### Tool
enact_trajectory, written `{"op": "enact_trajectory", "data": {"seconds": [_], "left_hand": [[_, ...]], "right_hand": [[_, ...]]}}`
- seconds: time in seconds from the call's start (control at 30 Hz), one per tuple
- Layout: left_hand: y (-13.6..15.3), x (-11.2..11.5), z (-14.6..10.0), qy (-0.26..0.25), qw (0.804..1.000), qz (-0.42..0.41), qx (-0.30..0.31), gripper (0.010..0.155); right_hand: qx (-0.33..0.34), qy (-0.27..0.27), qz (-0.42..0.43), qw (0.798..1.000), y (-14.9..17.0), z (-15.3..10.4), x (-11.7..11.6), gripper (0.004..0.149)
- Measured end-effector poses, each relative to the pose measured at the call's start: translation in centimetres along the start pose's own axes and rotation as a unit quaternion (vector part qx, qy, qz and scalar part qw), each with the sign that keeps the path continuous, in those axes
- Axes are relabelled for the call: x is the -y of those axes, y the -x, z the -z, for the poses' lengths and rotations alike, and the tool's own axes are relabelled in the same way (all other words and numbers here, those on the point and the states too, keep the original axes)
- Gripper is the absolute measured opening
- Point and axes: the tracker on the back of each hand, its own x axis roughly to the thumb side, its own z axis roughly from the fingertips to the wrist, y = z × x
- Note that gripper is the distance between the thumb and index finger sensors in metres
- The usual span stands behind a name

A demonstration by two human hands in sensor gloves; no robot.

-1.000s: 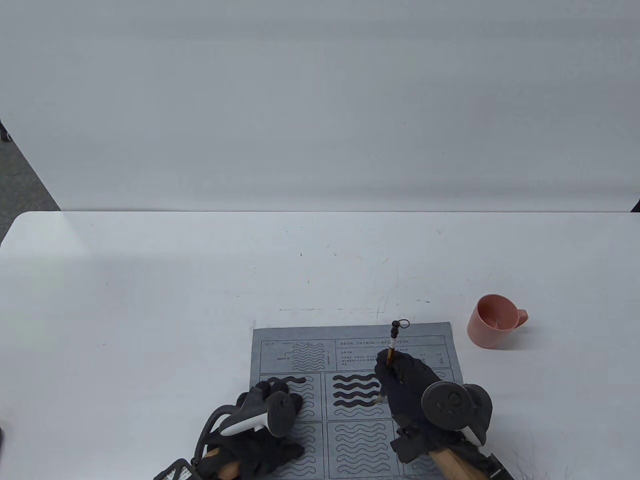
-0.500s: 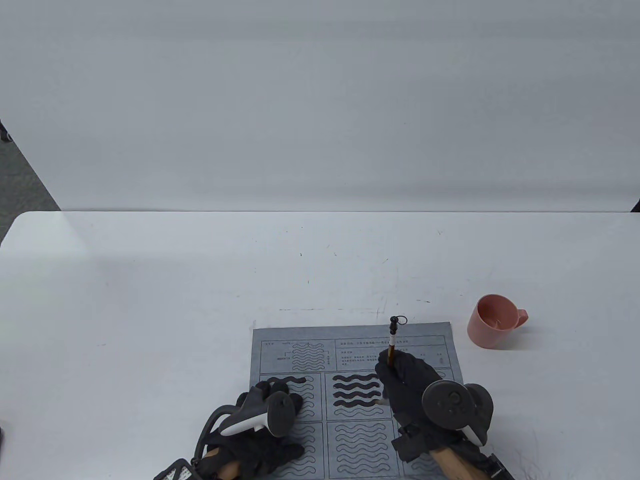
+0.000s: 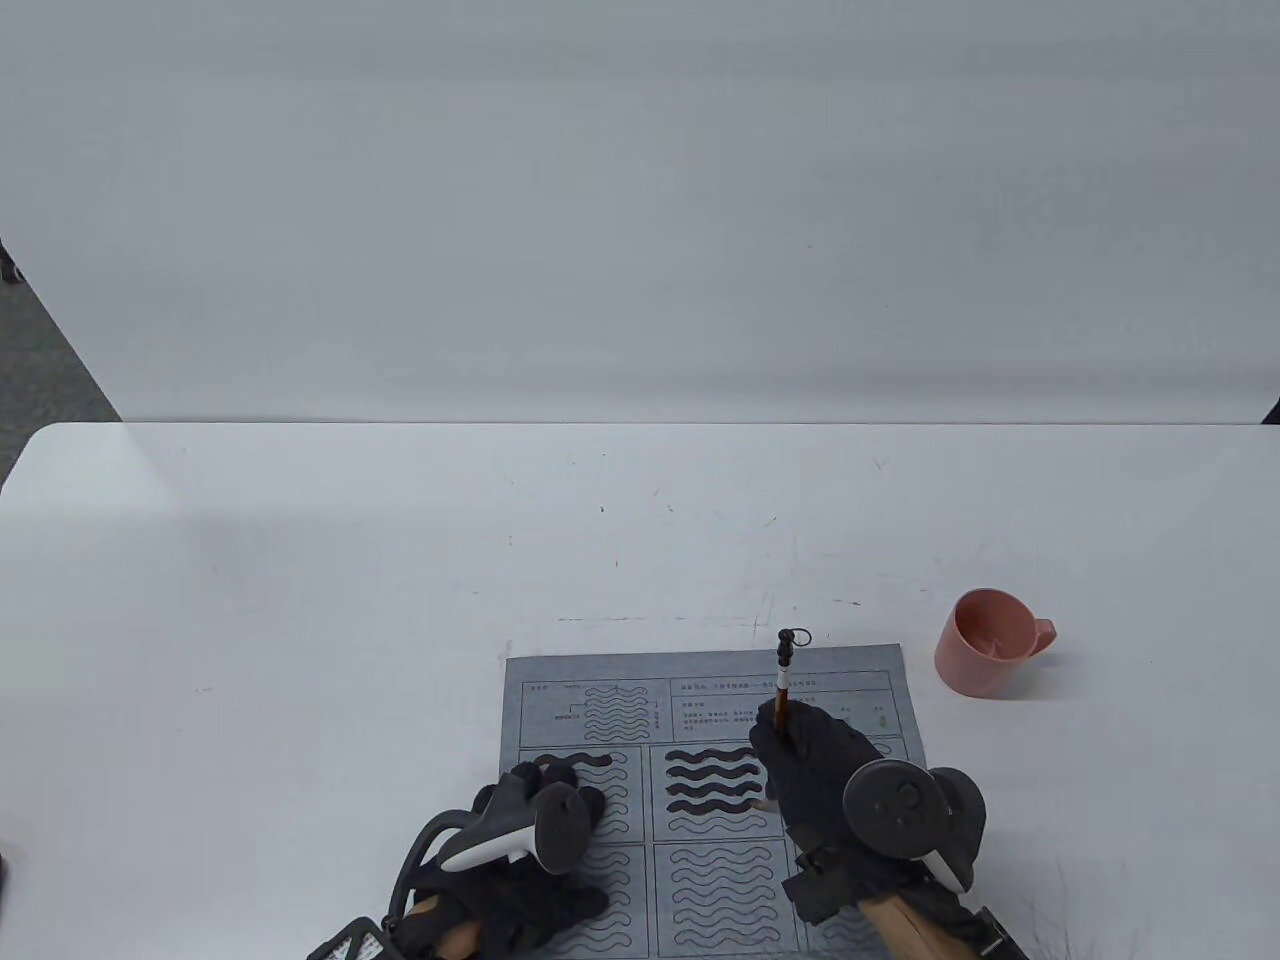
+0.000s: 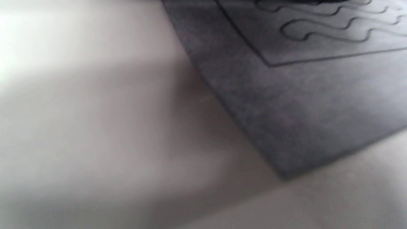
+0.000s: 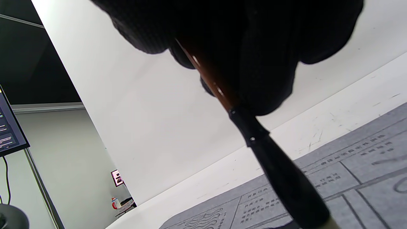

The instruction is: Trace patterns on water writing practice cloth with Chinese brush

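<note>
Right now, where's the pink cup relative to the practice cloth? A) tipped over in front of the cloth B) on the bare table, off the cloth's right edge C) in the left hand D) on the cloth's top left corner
B: the pink cup stands upright on the white table, just beyond the upper right corner of the practice cloth, not touching it.

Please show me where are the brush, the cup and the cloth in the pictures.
brush point(image 3: 784, 683): table view, on its shaft above the fingers.
cup point(image 3: 985, 645): table view, on its pink outer wall.
cloth point(image 3: 600, 670): table view, on its bare top margin.
</note>
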Motion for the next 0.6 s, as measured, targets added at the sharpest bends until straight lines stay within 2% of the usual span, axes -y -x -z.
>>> {"op": "enact_trajectory", "data": {"seconds": [0.13, 0.33, 0.43, 0.6], "left_hand": [[0.01, 0.01, 0.01, 0.0, 1.0, 0.0, 0.0, 0.091], [0.01, 0.01, 0.0, 0.0, 1.0, 0.0, 0.0, 0.091], [0.01, 0.02, 0.0, 0.0, 1.0, 0.0, 0.0, 0.091], [0.01, 0.02, 0.01, 0.0, 1.0, 0.0, 0.0, 0.091]], "right_hand": [[0.002, 0.005, 0.006, 1.0, -0.05, 0.01, 0.13, 0.038], [0.0, 0.032, 0.078, 0.996, -0.59, -0.1, 0.88, 0.038], [0.0, 0.022, 0.1, 0.995, -0.76, -0.13, 0.88, 0.038], [-0.023, -0.015, 0.214, 0.976, -0.57, -0.24, -0.01, 0.039]]}}
